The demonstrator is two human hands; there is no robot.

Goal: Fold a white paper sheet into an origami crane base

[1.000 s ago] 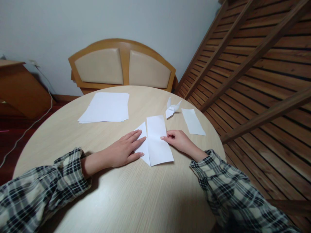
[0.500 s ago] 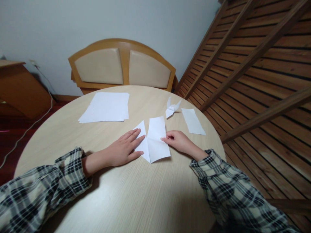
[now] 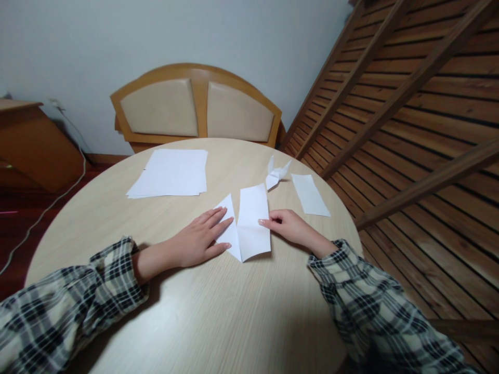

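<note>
A partly folded sheet of white paper (image 3: 252,208) lies in the middle of the table, creased across, with a pointed flap on its left and a wider panel on its right. My left hand (image 3: 202,234) rests flat on the left flap, fingers spread. With thumb and bent fingers, my right hand (image 3: 283,224) pinches the right edge of the paper, which is lifted slightly off the table. Just beyond it stands a folded paper crane (image 3: 276,175) with two raised points. A white paper strip (image 3: 311,195) lies to the right of the crane.
A stack of white paper sheets (image 3: 171,172) lies at the far left of the round wooden table (image 3: 218,322). Behind the table is a padded headboard-like panel (image 3: 159,108). Slatted wood (image 3: 421,109) rises along the right, and a cabinet (image 3: 35,148) stands at the left.
The paper's right panel has lifted and tilted a little more, its right edge shifting slightly left at the bottom. My right hand keeps its pinch; my left hand stays in place.
</note>
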